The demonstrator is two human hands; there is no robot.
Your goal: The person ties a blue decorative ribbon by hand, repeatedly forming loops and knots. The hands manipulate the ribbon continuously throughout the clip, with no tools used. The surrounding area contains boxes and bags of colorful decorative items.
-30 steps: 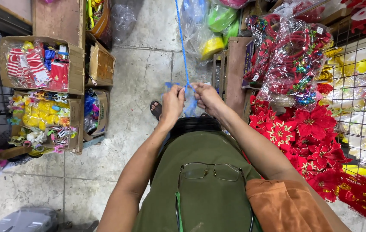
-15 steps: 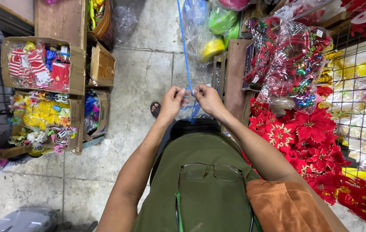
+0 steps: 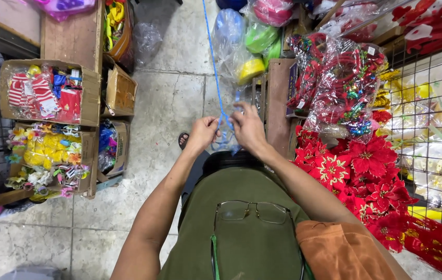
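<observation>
Fingertips of the left hand (image 3: 204,134) and the right hand (image 3: 248,128) are pinched shut on a thin blue string (image 3: 215,62) that runs straight up out of view, taut, so it seems fixed somewhere overhead. Just under the fingers hangs a clear plastic bag (image 3: 227,141), apparently gathered at its neck where the string meets it. To the right lie red fabric poinsettias (image 3: 366,161) and bagged red ornaments (image 3: 343,78); to the left, cardboard boxes of small toys (image 3: 44,96) on the tiled floor (image 3: 174,98).
</observation>
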